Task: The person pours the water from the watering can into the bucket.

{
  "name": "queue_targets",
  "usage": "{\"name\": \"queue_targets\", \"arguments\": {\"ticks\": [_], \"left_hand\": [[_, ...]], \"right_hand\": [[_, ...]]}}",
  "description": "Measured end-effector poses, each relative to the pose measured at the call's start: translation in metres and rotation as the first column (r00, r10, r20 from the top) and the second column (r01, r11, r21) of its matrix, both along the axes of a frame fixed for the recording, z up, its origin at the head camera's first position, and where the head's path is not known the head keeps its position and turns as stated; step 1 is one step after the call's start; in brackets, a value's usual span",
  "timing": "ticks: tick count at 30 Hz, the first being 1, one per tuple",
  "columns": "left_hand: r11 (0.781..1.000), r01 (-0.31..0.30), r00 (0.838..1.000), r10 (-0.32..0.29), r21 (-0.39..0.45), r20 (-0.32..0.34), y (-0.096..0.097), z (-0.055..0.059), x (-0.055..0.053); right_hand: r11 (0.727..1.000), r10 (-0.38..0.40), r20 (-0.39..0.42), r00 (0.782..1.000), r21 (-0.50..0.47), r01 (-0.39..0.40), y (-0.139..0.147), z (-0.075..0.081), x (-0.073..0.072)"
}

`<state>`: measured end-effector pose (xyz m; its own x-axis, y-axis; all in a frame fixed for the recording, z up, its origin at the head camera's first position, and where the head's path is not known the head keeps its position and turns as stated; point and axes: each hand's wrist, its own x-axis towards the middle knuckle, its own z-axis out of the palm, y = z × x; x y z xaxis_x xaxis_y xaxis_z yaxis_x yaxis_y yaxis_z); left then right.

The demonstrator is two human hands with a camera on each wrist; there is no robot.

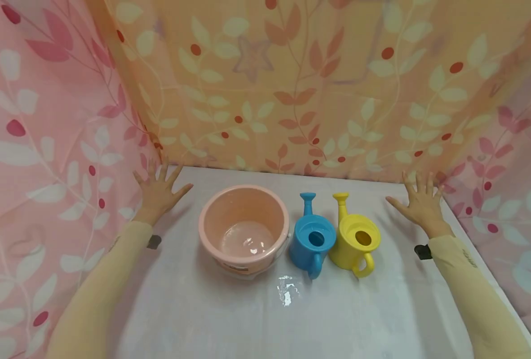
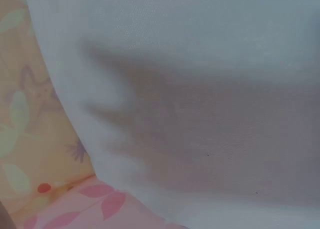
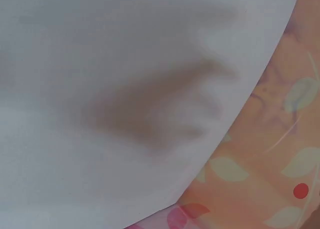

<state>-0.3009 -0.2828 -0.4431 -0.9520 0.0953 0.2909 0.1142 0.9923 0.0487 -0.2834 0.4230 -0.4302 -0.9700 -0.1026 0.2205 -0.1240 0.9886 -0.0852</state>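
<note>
In the head view my left hand (image 1: 156, 193) is spread above the far left part of the table, fingers straight and holding nothing. My right hand (image 1: 423, 207) is spread the same way near the far right corner. Between them, nearer the left hand, stands a pink bucket (image 1: 205, 234) with nothing visible inside. To its right are a blue watering can (image 1: 302, 252) and a yellow watering can (image 1: 343, 257), upright, spouts toward the back and handles toward me. Both wrist views show mainly the hands' blurred shadows on the white tabletop.
The white table (image 1: 247, 319) meets a hanging orange leaf-patterned cloth (image 1: 265, 99) at the back. Pink patterned cloths stand on the left (image 1: 45, 149) and right (image 1: 512, 164). A small black wrist-worn piece shows under each sleeve.
</note>
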Motion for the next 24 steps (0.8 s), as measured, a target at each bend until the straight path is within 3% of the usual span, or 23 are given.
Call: {"name": "queue_targets", "arguments": {"ticks": [5,10,18,21,24], "left_hand": [[1.0,0.028,0.998,-0.028,0.007,0.062,-0.006,0.001,0.009],[0.998,0.042,0.996,-0.045,0.046,0.074,-0.01,-0.001,0.017],[0.988,0.071,0.997,-0.069,0.14,-0.021,0.002,0.008,0.029],[0.973,0.097,0.995,-0.086,0.209,-0.057,0.009,0.012,0.036],[0.954,0.127,0.99,-0.105,0.271,-0.096,0.016,0.016,0.044]], "right_hand": [[0.993,0.101,-0.115,0.988,-0.055,-0.108,-0.006,0.004,0.001],[0.981,0.128,-0.128,0.984,-0.127,-0.144,-0.016,0.011,0.011],[0.953,0.088,-0.166,0.982,-0.275,-0.131,-0.027,0.027,0.029],[0.941,0.065,-0.164,0.984,-0.319,-0.115,-0.038,0.035,0.037],[0.921,0.072,-0.221,0.973,-0.36,-0.15,-0.051,0.04,0.044]]}}
